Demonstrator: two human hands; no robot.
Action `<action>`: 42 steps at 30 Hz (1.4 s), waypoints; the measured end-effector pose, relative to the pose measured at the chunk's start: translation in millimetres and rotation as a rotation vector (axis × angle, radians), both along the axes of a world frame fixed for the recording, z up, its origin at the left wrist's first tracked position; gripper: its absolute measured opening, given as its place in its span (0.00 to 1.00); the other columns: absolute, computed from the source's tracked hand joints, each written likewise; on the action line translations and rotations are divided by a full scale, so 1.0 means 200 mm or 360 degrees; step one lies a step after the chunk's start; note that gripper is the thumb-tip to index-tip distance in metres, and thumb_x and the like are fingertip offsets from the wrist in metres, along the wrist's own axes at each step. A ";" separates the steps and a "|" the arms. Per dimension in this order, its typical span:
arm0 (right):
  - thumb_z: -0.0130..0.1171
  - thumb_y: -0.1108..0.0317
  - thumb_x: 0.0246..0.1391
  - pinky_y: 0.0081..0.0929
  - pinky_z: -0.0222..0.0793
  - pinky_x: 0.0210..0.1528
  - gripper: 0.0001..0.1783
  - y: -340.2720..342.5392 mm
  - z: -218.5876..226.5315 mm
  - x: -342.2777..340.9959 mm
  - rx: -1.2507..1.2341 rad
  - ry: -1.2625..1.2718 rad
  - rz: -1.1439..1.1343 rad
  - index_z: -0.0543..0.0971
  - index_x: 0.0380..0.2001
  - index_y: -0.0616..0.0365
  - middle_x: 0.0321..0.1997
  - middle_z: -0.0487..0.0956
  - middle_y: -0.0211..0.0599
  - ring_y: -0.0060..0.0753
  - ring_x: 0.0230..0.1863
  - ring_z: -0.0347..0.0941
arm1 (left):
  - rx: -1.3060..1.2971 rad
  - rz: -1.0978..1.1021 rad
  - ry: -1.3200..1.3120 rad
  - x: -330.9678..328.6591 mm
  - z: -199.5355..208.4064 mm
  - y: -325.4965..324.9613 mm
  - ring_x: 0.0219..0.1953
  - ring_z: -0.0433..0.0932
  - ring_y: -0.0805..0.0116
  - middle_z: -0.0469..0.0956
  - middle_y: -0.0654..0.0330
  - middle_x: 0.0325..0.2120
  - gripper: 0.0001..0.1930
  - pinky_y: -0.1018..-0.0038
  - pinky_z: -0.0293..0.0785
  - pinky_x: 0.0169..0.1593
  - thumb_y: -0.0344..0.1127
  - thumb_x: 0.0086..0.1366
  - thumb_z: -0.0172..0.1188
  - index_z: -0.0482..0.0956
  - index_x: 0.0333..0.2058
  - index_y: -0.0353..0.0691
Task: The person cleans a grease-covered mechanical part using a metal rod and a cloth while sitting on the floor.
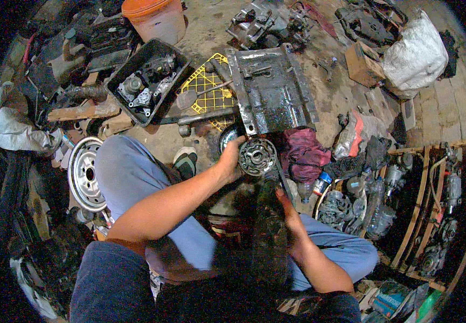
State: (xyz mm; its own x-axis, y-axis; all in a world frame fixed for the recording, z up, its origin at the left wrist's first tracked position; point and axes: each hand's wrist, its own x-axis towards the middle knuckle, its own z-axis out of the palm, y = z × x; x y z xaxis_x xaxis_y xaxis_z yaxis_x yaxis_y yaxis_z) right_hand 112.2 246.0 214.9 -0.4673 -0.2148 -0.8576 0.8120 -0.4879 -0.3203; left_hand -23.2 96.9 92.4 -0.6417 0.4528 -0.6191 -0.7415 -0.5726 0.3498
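Note:
Between my knees is a round, greasy metal machine part (257, 156) with a ring-shaped face and a hub at its centre. My left hand (232, 162) is closed around its left side. Lower down, my right hand (291, 215) is closed beside a dark, oily long body (268, 215) that runs below the round part; shadow hides its fingertips and what they grip. A thin dark bar (283, 180) slants up from that hand along the part's right side. Just beyond lies an oily ribbed metal plate (273, 94) with a tool on it.
A black tray (113, 86) of metal parts, an orange bucket (155, 21) and a yellow grid (217, 89) lie ahead. A wheel rim (75, 172) stands left. Maroon cloth (304, 155), a blue-capped container (323, 182) and a rack of parts (405, 215) are right.

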 end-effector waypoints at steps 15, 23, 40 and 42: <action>0.54 0.45 0.64 0.31 0.78 0.43 0.27 0.00 -0.03 0.02 -0.0019 -0.0060 0.0003 0.75 0.56 0.53 0.47 0.82 0.33 0.32 0.41 0.80 | 0.0079 -0.0016 -0.0045 -0.03 0.07 -0.02 0.42 0.83 0.55 0.83 0.52 0.41 0.22 0.53 0.80 0.49 0.48 0.72 0.38 0.76 0.50 0.42; 0.55 0.48 0.65 0.30 0.78 0.44 0.25 0.00 -0.13 0.05 0.0005 0.0043 0.0143 0.77 0.53 0.56 0.45 0.83 0.34 0.32 0.41 0.81 | 0.0032 0.0006 -0.0051 -0.02 0.05 0.00 0.40 0.83 0.55 0.83 0.52 0.41 0.22 0.53 0.81 0.46 0.47 0.71 0.37 0.76 0.50 0.42; 0.75 0.65 0.44 0.33 0.76 0.42 0.22 0.23 -0.07 -0.12 0.2128 0.1565 0.0379 0.78 0.39 0.62 0.35 0.84 0.47 0.42 0.37 0.82 | 0.0013 -0.0047 -0.0064 0.01 0.03 0.01 0.43 0.82 0.56 0.83 0.55 0.42 0.24 0.55 0.80 0.49 0.46 0.72 0.34 0.77 0.53 0.44; 0.76 0.64 0.44 0.34 0.76 0.43 0.23 0.25 -0.10 -0.17 0.2267 0.1707 0.0205 0.77 0.40 0.63 0.37 0.84 0.47 0.44 0.37 0.82 | 0.0010 -0.0030 -0.0113 0.01 0.03 0.01 0.42 0.82 0.56 0.83 0.55 0.42 0.24 0.55 0.80 0.48 0.46 0.72 0.35 0.77 0.52 0.43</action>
State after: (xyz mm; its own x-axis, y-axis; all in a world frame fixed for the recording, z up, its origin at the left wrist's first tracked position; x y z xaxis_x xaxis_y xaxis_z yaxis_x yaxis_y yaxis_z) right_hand 78.2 295.3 195.4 -0.9319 0.2699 0.2421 -0.0076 0.6530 -0.7573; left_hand -21.1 98.4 98.0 -0.5873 0.4684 -0.6600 -0.7752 -0.5600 0.2923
